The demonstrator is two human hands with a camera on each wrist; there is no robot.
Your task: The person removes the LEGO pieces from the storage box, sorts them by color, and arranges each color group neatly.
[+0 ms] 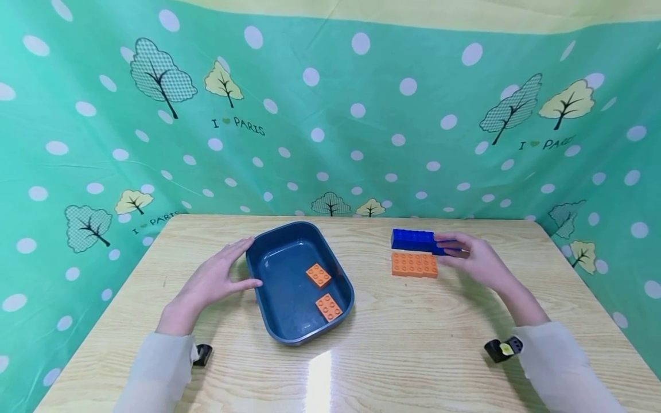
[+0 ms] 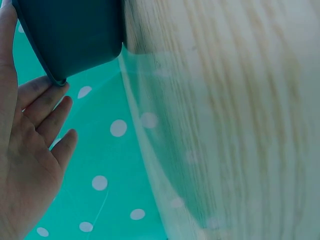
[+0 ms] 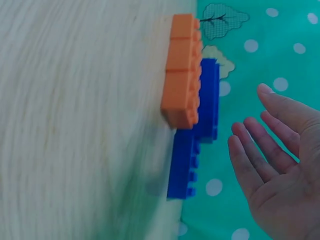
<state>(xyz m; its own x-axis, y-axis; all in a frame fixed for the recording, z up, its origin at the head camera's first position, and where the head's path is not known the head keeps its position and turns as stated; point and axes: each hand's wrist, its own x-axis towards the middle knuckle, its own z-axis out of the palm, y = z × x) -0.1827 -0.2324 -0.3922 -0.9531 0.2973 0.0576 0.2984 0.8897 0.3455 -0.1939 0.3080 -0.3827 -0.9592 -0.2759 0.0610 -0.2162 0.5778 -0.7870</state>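
A dark blue plastic tray (image 1: 281, 330) stands left of centre with two orange toy bricks (image 1: 329, 307) lying in it. My left hand (image 1: 214, 281) rests at its left rim, fingers extended and thumb spread along the edge. In the left wrist view the fingertips (image 2: 62, 90) meet the rim's corner. To the right, blue toy bricks (image 1: 413, 240) sit behind a row of orange toy bricks (image 1: 413, 264). My right hand (image 1: 477, 261) hovers at the right end of the blue ones. Its fingers are loosely extended and hold nothing in the right wrist view.
The bricks and tray are on a light wood-grain table (image 1: 382, 355). A green dotted cloth (image 1: 330, 115) hangs behind the table and along both sides. Each wrist carries a small black device, such as the one (image 1: 503, 349) at the right sleeve.
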